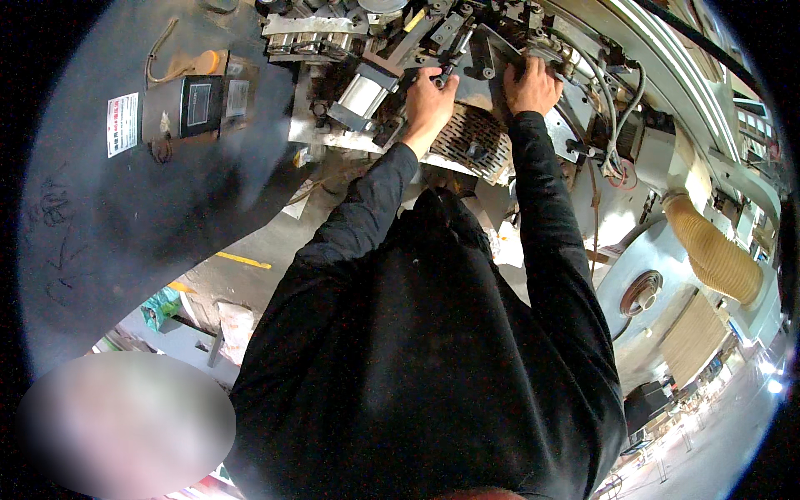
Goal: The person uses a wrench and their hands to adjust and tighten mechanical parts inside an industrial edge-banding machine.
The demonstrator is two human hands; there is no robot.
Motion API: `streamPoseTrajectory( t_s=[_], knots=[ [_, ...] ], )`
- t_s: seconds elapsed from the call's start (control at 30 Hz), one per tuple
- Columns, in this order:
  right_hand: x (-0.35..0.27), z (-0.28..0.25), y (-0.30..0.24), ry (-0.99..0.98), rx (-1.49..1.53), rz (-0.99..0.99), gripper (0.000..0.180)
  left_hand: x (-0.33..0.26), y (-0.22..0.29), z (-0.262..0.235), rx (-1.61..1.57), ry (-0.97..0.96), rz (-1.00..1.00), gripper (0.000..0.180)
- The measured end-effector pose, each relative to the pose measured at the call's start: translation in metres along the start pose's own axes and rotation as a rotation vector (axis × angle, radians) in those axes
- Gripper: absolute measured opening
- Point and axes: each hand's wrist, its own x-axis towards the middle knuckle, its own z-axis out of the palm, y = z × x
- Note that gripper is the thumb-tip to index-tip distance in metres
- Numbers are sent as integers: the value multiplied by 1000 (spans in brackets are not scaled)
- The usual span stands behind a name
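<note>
My left hand (429, 107) reaches over the machine's work area, thumb and forefinger bent around a small dark metal piece that is too small to name. Just left of it sits a silver block-shaped cylinder (365, 96). My right hand (535, 87) has its fingers curled down on metal fittings at the far right of the work area; what lies under the fingertips is hidden. Between the hands is a dark flat metal plate (479, 86) carrying an upright bar. A slotted metal grate (475, 137) lies nearer to me, below both hands.
Grey cables (615, 108) hang right of my right hand. A large dark panel (217, 183) with a black box (198, 104) stands at left. A ribbed beige hose (708, 250) runs down at far right. Lower left holds a blurred patch.
</note>
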Motion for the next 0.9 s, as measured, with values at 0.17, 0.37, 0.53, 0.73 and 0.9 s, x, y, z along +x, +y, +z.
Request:
streamPoseTrajectory(
  t_s=[0.17,0.37,0.53,0.73,0.9],
  knots=[
    [1,3,-6,-27,-36,107,47,-2,-3,0,19,-19,-10,54],
    [7,5,-18,45,-51,164,59,7,-1,6,17,12,62,51],
    [4,2,-11,-61,-95,88,58,16,1,17,99,41,62,47],
    [4,5,-11,-51,-167,84,58,3,-9,10,2,18,84,53],
    [7,1,-15,-76,-183,125,53,-13,-10,-12,-34,-43,90,50]
  ],
)
